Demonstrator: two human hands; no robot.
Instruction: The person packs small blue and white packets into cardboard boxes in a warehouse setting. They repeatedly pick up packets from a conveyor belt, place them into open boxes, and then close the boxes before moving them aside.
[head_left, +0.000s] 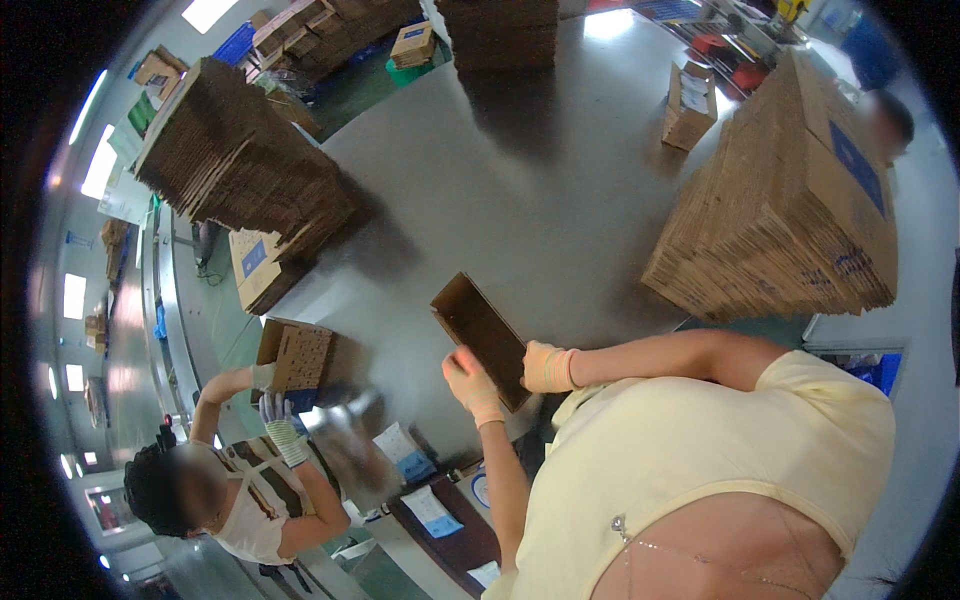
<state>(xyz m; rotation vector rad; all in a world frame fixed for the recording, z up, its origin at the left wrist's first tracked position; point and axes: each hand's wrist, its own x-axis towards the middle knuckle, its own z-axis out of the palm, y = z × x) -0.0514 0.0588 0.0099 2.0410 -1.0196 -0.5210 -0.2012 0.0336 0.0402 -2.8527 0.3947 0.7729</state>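
Note:
An open, narrow brown cardboard box [484, 335] lies tilted across the metal table in front of me, its dark inside facing up. My left hand [470, 385], in a thin pale glove, closes on the near left wall of the box and is slightly blurred. At the opposite long side, my right hand [548, 367], gloved the same way, is closed around the wall near the corner. The fingertips of both hands are partly hidden by the cardboard.
Tall stacks of flattened cartons [790, 200] stand right, left [230, 160] and far side [500, 35] of the metal table [560, 200]. A small carton [690, 105] sits far right. At left a co-worker [260, 490] holds another box [303, 358]. White-and-blue packets [405, 452] lie nearby.

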